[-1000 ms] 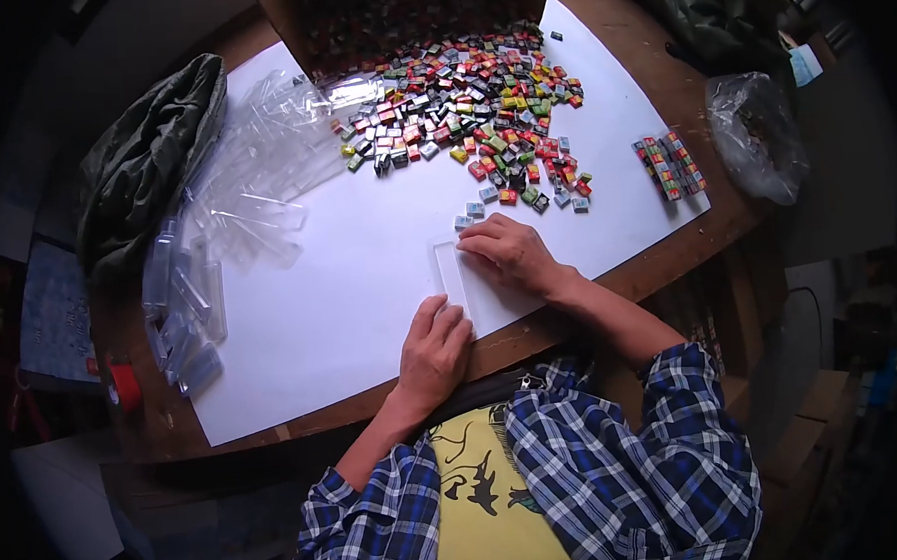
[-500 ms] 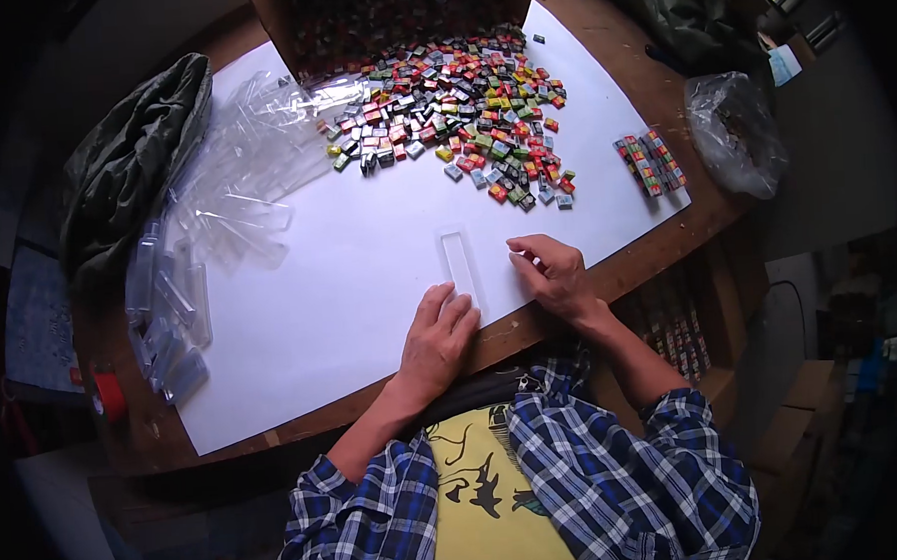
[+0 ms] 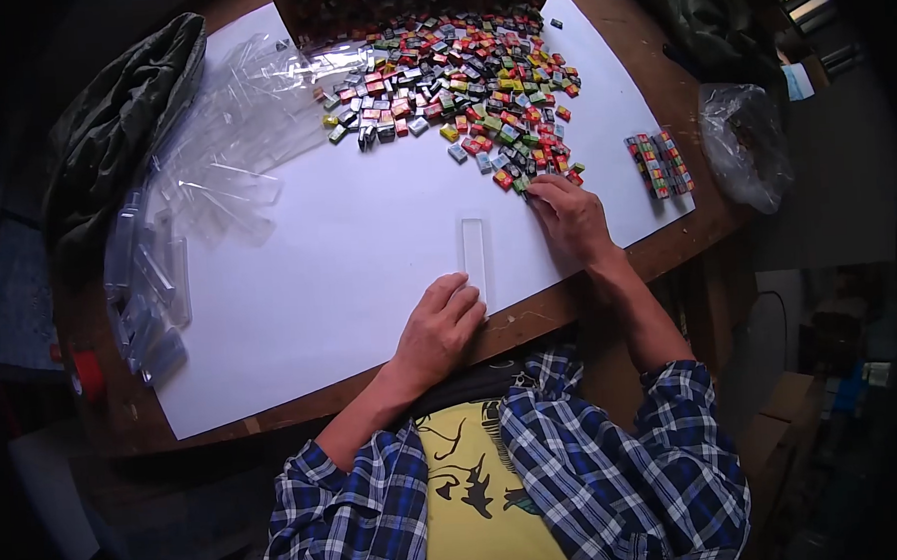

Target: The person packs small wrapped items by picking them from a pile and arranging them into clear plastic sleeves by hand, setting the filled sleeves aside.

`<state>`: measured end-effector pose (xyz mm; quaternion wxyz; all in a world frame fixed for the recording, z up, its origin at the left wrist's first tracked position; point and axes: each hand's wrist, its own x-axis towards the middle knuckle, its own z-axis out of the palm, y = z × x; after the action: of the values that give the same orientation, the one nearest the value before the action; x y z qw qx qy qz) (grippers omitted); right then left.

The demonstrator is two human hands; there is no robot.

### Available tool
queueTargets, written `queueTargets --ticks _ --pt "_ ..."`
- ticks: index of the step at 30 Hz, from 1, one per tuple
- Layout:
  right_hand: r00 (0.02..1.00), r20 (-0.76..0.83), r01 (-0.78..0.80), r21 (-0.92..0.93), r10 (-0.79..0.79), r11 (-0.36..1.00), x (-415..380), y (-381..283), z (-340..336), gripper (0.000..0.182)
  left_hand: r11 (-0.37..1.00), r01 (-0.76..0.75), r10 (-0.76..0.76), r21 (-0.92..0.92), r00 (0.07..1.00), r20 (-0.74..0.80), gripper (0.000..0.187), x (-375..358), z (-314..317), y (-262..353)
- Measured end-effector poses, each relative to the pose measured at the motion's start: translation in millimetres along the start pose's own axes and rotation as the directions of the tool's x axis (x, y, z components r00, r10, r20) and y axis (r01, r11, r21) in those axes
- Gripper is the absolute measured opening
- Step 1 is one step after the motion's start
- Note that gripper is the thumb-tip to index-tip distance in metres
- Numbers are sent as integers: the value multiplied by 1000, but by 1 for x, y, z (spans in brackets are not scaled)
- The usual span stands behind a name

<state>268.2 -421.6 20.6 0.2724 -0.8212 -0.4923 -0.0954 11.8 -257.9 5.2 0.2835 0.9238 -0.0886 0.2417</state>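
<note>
A clear narrow plastic tray (image 3: 474, 241) lies lengthwise on the white sheet in front of me. Its near end is under the curled fingers of my left hand (image 3: 440, 322), which is closed on the tray's edge. My right hand (image 3: 574, 219) reaches to the near edge of a heap of small colourful boxes (image 3: 460, 84). Thumb and forefinger pinch at a small green-and-dark box (image 3: 523, 187); how firmly it is held is partly hidden by the fingers.
Clear plastic trays and covers (image 3: 227, 139) pile up at left, with more (image 3: 153, 283) along the edge. A large open box (image 3: 406, 0) stands behind the heap. Filled rows of little boxes (image 3: 661, 165) and a plastic bag (image 3: 745, 147) are at right. Dark cloth (image 3: 126, 124) lies left.
My right hand has moved forward from beside the tray to the heap's near edge. My left hand stays at the tray's near end. The whole view has shifted slightly.
</note>
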Motion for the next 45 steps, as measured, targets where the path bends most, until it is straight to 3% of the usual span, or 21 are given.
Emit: queueTargets --ticks 3,8,11,12,15,19,21,22,24,25,28,33,36,41,45 --pt "978 196 -85 53 73 995 -2 -10 -11 16 999 47 -47 -9 999 -3 25 0 -1 3" --pt "951 264 -239 288 162 927 -8 -51 -7 12 1000 26 -27 17 999 35 27 2 -3 2" --pt "988 146 -1 373 -58 928 -10 -69 3 15 1000 14 -16 23 997 76 27 2 -6 2" --pt "990 138 -16 368 -37 930 -12 -72 6 15 999 15 -17 31 996 83 26 4 -7 3" --pt "964 200 89 369 -173 925 -10 -69 14 14 999 -12 9 32 995 99 27 8 -6 2" --pt "988 154 -64 426 -3 902 0 -54 6 13 999 -6 3 35 995 99 30 8 -6 2" --pt "993 4 -114 201 116 973 11 -38 1 16 999 13 -16 30 994 104 30 7 -7 3" --pt "994 0 -110 202 112 973 15 -28 0 16 999 10 -13 34 995 102 30 6 -7 3" --pt "961 -15 -276 -27 276 961 26 -10 -1 23 1000 11 -13 27 996 92 30 5 -6 3" --pt "962 -22 -274 -27 273 961 30 -6 1 23 1000 11 -13 22 996 87 30 5 -5 3" --pt "953 106 -268 -148 285 952 44 -4 2 34 1000 11 -13 19 996 89 30 4 -5 2" --pt "894 218 -360 -175 392 917 62 -12 2 40 1000 18 -19 10 996 82 30 3 -3 2" --pt "878 325 -347 -75 352 935 60 -3 6 38 1000 19 -19 1 996 86 31 2 -3 1" --pt "908 329 -271 -9 258 963 56 0 2 41 1000 29 -28 -12 996 83 31 2 -3 1" --pt "887 367 -228 -179 280 957 62 -15 -4 42 999 38 -39 5 997 71 27 4 -4 2"
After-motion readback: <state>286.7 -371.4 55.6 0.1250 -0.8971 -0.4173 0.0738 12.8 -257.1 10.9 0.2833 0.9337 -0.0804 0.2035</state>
